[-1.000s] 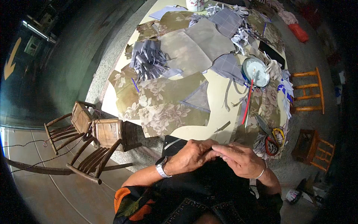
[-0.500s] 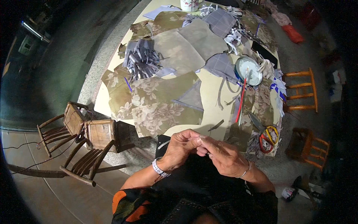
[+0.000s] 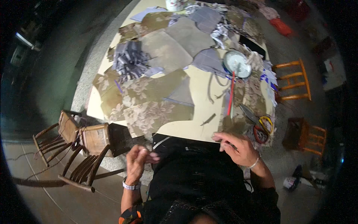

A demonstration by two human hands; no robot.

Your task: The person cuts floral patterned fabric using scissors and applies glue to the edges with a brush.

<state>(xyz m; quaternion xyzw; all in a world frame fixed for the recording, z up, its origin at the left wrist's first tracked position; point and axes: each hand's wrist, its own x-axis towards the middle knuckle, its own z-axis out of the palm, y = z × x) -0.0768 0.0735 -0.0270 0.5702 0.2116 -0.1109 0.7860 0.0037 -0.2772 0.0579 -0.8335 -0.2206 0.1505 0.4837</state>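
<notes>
My left hand (image 3: 138, 164) is just off the table's front edge, beside my dark clothing. Its fingers are loosely bent and apart, with nothing visible in them. Over the near edge of the table, my right hand (image 3: 238, 149) is stretched out open, close to the scissors (image 3: 263, 124) with yellow and red handles. A thin dark strip (image 3: 209, 119) lies on the bare tabletop beyond that hand. Floral fabric pieces (image 3: 149, 108) and a large plain greyish piece (image 3: 171, 48) spread across the table. A bundle of grey strips (image 3: 130, 59) rests on the left side.
A round dish (image 3: 237, 64) of pale paste stands at the right with a red stick (image 3: 231, 95) across its rim. Behind it lies a black phone-like slab (image 3: 252, 47). Wooden chairs (image 3: 93, 138) stand at the left, and another chair (image 3: 294, 80) is on the right.
My hands, held together before, have come apart: the left went left and down, the right moved slightly right. The whole view has shifted a little.
</notes>
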